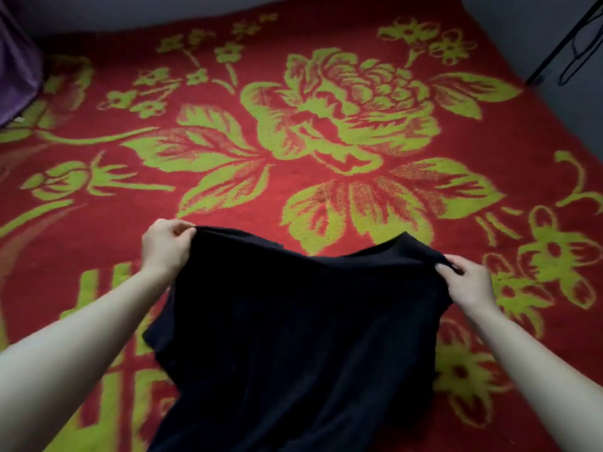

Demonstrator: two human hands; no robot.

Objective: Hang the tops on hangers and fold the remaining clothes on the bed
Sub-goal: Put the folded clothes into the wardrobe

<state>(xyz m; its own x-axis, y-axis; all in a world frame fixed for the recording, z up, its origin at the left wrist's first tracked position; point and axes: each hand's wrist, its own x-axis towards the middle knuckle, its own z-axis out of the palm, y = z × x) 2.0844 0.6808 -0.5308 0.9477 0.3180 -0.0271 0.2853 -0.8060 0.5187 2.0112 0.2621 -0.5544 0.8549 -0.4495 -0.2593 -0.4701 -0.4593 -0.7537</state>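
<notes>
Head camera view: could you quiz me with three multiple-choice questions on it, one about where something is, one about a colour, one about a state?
1. Where is the black garment?
A. Held up over the bedspread
B. On a hanger
C. Folded by the wall

2. What colour are the bedspread's flowers?
A. Blue
B. Yellow-green
C. White

3. How do the left-hand grip and right-hand grip stand?
A. Both pinch the garment's top edge
B. Both open
C. One holds, one idle

Answers: 1 A, it hangs between two raised hands; 2 B, yellow-green blooms on red; 3 A, each hand's fingers curl round an upper corner of the cloth.
</notes>
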